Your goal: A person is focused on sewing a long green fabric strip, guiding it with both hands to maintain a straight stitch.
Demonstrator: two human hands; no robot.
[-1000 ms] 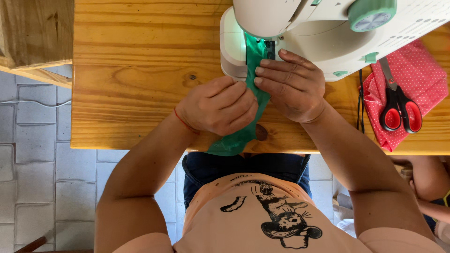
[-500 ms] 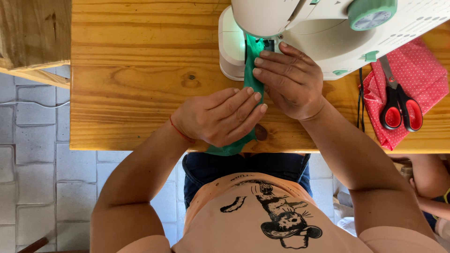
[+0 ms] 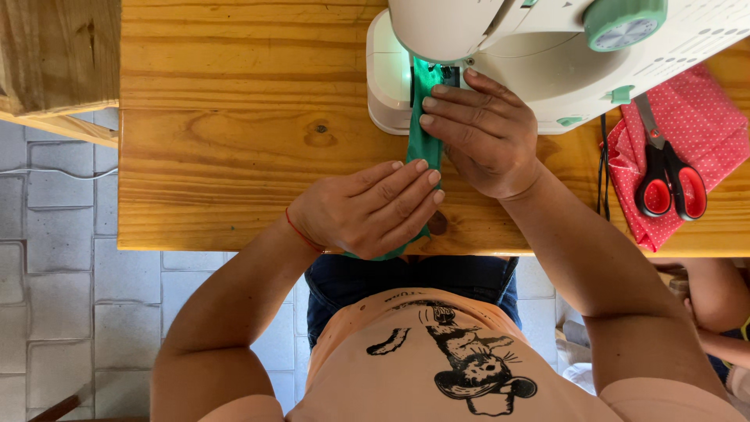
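A green fabric strip (image 3: 423,144) is pressed flat by both hands' extended fingers near the table's (image 3: 219,117) front edge, below the sewing machine (image 3: 547,47): left hand (image 3: 367,211), right hand (image 3: 480,133).

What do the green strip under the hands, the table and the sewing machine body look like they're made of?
Green strip: seemingly woven cloth, matte, limp under the left hand and right hand. Table: solid wood, glossy finish, with visible grain and a knot. Sewing machine: probably moulded plastic, smooth white shell with mint-green parts.
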